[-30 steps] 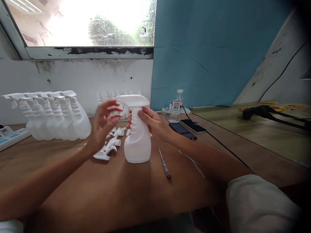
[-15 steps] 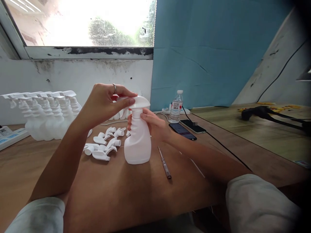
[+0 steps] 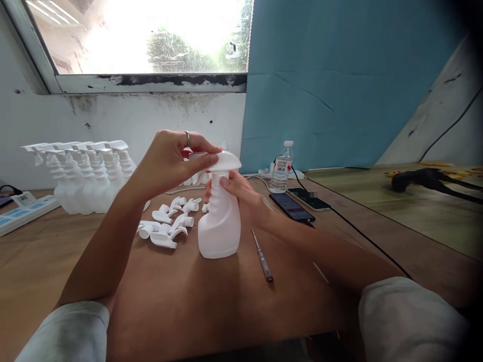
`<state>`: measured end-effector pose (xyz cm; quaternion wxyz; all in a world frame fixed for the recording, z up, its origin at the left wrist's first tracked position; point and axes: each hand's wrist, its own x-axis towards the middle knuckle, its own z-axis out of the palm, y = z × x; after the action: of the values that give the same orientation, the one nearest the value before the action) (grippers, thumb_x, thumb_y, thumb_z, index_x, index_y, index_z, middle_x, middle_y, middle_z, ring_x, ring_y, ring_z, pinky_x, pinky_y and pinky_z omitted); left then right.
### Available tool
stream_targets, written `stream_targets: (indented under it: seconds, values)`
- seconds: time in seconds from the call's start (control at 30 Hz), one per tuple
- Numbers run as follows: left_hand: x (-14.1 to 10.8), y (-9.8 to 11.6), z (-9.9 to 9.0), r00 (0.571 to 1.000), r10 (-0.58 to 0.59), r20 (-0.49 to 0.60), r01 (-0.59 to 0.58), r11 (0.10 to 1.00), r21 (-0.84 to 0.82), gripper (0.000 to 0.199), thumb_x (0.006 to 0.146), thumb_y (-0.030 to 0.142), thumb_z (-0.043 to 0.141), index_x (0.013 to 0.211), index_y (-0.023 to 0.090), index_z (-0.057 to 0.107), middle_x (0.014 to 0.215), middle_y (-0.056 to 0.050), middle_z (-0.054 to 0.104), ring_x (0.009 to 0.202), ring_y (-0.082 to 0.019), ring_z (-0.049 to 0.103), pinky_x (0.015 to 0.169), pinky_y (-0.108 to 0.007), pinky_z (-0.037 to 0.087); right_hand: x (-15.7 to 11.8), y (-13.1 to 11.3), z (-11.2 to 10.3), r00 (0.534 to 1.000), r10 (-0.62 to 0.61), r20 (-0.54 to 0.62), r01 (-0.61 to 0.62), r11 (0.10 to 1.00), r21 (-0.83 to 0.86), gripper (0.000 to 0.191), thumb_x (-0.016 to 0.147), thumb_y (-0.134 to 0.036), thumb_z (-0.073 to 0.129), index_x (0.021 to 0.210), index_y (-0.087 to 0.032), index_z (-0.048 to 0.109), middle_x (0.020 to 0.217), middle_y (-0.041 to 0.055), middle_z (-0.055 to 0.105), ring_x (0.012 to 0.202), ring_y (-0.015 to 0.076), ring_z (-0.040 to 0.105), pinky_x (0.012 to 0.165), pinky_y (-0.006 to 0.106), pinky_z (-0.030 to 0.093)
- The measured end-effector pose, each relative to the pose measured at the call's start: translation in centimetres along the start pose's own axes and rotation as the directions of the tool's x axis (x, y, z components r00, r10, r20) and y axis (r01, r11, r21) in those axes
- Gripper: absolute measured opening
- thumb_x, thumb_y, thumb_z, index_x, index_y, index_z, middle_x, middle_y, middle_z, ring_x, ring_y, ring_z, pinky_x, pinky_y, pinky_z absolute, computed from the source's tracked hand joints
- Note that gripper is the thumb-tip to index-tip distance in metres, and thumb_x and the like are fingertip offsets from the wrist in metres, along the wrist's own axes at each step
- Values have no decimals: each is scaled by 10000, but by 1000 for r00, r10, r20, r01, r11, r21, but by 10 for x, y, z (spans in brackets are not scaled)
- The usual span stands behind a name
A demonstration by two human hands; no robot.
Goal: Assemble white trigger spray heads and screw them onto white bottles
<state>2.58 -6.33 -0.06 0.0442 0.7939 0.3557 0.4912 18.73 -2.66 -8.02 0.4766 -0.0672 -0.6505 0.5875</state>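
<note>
A translucent white spray bottle (image 3: 219,229) stands upright on the brown table in front of me. On its neck sits a white trigger spray head (image 3: 229,161). My left hand (image 3: 180,160) pinches the spray head from the left, thumb in front and fingers over the top. My right hand (image 3: 245,195) is wrapped round the bottle's neck from the right, its thumb in front and some fingers hidden behind. Several loose white spray heads (image 3: 164,240) lie in a pile left of the bottle.
Several bottles with spray heads (image 3: 85,181) stand in a row at the left, by a power strip (image 3: 30,213). A screwdriver (image 3: 263,259) lies right of the bottle. Behind my right arm are two phones (image 3: 292,207) and a water bottle (image 3: 281,168). Cables cross the table.
The whole view has shifted slightly, so everything appears further right. Both hands keep their hold on the spray head and the bottle, with hardly any visible movement.
</note>
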Motion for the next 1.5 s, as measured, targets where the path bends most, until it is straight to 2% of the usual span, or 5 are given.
stream_targets:
  seconds: [0.37,0.67,0.97,1.37,1.5]
  values:
    - [-1,1,-1,1000,-16,-13,16,1000,-8,126,742,240,729,839,166,763,855,-43,725,832,-193,659,783,-339,543,4,0,-6,994,34,101,-46,992,115,270,829,-382,653,966,-173,551,818,34,619,716,159,629,642,296,533]
    - [2,-3,0,999,-49,13,49,997,-62,153,730,253,743,847,153,749,874,-56,729,831,-191,662,766,-334,558,6,0,-1,999,25,-44,-25,1000,5,303,725,-350,760,869,-170,563,716,-3,592,595,126,586,527,250,497]
    - [3,-6,-1,998,-39,50,45,993,-112,115,743,272,747,795,170,745,893,-50,729,860,-206,678,790,-347,562,18,0,-26,914,310,262,-308,950,-48,373,711,-230,736,1037,-189,560,763,2,623,640,124,585,554,223,491]
    - [2,-5,-1,997,-51,60,56,995,-82,159,737,292,755,827,162,735,902,-58,723,923,-218,666,802,-326,558,13,-5,-19,959,218,180,-173,956,-236,325,794,-385,704,1003,-164,592,916,56,665,810,155,630,697,264,521]
    - [1,-4,-12,999,-34,23,34,999,31,165,741,299,752,833,162,745,844,-32,723,759,-156,654,705,-280,556,14,-10,-21,939,229,256,-127,925,-359,493,822,-421,679,1228,-203,504,1122,92,631,938,198,632,760,327,549]
